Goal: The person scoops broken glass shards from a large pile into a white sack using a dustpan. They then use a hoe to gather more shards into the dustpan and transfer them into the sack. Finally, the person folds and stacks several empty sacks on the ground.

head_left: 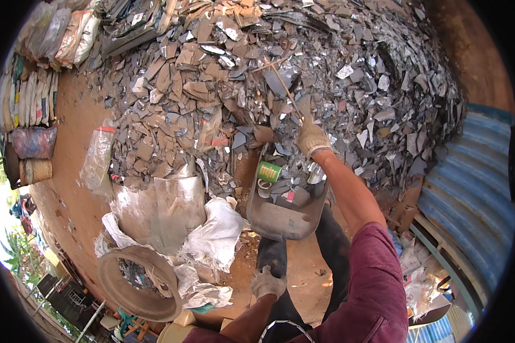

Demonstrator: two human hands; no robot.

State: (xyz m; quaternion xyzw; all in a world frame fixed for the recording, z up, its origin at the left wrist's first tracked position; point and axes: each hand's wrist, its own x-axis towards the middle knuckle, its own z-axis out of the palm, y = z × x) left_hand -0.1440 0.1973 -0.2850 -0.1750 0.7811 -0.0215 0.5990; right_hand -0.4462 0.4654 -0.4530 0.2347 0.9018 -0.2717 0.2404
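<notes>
My right hand (313, 137), in a dusty knitted glove, is closed around the thin handle of a hand rake (286, 86). The rake has a narrow crosspiece at its far end, which lies on a big pile of broken dark shards (355, 97); whether it has teeth is too small to tell. Below that hand, a dark plastic scoop (286, 222) sits in front of my knees with its open side toward the pile. Shards, a green can (269, 171) and a pale ring-shaped piece (264, 184) lie in it. My left hand (268, 284), also gloved, rests on my left leg, holding nothing.
Left of the scoop are white woven sacks (217, 228) and a round, tub-like rim (111, 268) around more scraps. A filled clear bag (99, 154) lies on the brown ground. Stacked sacks (26, 97) stand far left. Blue corrugated sheeting (469, 177) borders the right side.
</notes>
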